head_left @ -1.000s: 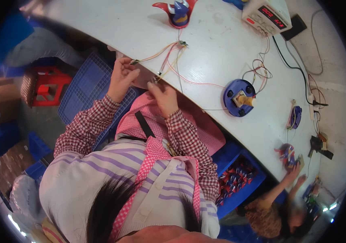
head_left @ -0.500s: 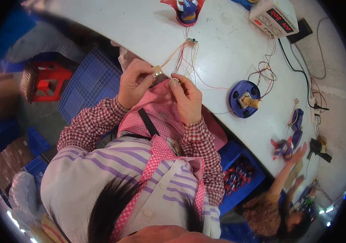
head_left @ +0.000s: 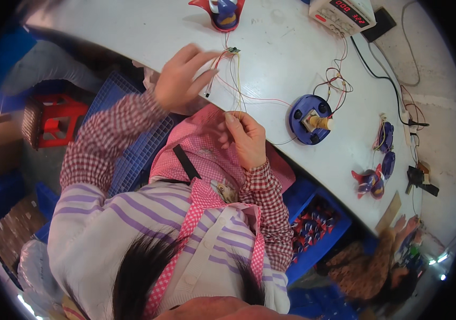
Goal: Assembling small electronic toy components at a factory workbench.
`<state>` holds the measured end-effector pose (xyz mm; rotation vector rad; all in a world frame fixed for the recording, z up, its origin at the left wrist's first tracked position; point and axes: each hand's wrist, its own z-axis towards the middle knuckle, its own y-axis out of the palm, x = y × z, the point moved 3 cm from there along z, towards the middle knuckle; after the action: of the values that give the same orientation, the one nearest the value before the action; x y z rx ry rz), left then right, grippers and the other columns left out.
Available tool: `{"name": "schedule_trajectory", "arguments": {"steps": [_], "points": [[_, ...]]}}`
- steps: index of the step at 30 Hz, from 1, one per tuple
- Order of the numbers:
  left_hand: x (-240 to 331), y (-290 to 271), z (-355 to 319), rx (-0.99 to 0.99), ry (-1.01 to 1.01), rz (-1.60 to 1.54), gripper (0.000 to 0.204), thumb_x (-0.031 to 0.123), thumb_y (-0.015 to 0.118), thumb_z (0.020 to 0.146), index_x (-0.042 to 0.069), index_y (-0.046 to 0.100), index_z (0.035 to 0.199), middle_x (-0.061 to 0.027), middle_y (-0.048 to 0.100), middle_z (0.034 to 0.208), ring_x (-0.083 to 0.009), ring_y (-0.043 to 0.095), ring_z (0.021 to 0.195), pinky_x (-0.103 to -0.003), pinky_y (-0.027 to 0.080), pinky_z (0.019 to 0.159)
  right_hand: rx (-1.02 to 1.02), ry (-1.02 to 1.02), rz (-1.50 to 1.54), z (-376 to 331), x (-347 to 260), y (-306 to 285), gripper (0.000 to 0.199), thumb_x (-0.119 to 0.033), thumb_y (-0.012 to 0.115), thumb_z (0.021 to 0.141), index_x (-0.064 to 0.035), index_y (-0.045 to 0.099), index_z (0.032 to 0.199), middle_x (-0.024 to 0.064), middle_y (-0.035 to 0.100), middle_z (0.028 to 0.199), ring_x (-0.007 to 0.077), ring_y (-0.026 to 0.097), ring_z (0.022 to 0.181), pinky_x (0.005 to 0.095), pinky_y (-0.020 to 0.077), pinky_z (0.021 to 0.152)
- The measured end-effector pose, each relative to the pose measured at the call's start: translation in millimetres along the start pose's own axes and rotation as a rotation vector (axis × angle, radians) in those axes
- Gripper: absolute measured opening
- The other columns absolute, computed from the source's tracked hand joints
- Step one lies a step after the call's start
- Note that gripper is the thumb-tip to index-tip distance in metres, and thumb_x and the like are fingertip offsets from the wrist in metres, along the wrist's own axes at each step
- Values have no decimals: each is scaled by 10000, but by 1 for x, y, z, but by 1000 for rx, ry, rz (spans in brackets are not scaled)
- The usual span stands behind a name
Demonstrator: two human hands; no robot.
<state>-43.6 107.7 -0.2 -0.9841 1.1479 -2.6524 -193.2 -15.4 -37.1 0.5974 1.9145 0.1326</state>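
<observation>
A small green circuit board (head_left: 232, 50) lies on the table with thin coloured wires (head_left: 239, 80) running from it over the near edge. Just left of the board, my left hand (head_left: 185, 77) reaches over the table edge with fingers apart and slightly blurred, nothing visibly gripped. Below its fingertips, a small dark part (head_left: 207, 94) dangles on wires. My right hand (head_left: 246, 140) pinches the wire ends between thumb and index finger in front of the edge. To the right sits a round blue base (head_left: 310, 119) with a yellowish post, wired to the board.
A red, blue and white toy figure (head_left: 224, 15) stands at the far edge, joined to the board by wires. A power supply (head_left: 342, 15) is at the far right. Toy parts (head_left: 369, 181) lie near a co-worker's arms (head_left: 398, 234). Beneath the table is a blue bin (head_left: 318, 229) of pieces.
My left hand has let go of the small tan part and moved up toward the board, its fingers spreading. My right hand keeps its pinch. The co-worker's hands have drawn back from the toy.
</observation>
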Motion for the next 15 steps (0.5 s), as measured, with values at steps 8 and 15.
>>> {"name": "schedule_trajectory", "arguments": {"steps": [8,15], "points": [[-46,44,51,-277,147,134,382,50,589,751,49,591,1133,-91,500,997,-212,497,868,-266,434,757,-3,-34,0,2,7,-1,187,-160,570,907,7,588,990,64,614,777,85,522,546,179,435,480],[-52,41,64,-527,48,32,454,41,559,717,30,557,1171,-106,496,1042,-232,496,902,-283,434,799,-17,-48,19,4,8,-3,189,-165,571,908,6,588,986,60,612,773,80,518,551,176,431,482]]}}
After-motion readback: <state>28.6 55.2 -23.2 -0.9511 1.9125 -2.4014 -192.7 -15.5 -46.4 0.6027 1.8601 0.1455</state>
